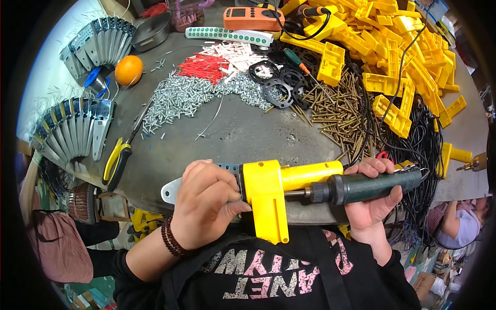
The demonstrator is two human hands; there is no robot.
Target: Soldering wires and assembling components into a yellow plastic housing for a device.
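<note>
My left hand is closed round the joint between a flat metal plate with a rounded, holed end and a yellow plastic housing. The housing has a tube-shaped arm pointing right and a block hanging down toward me. In my right hand lies a dark green electric screwdriver, held level. Its thin shaft runs left below the yellow tube and reaches the housing's side. Whether the tip sits on a screw is hidden. A black edge shows between plate and housing, beside my left fingers.
Behind lie small silver screws, long brass-coloured screws, black ring gaskets and a heap of yellow housings. Pliers rest at left near stacked metal plates. Black cables hang over the right edge.
</note>
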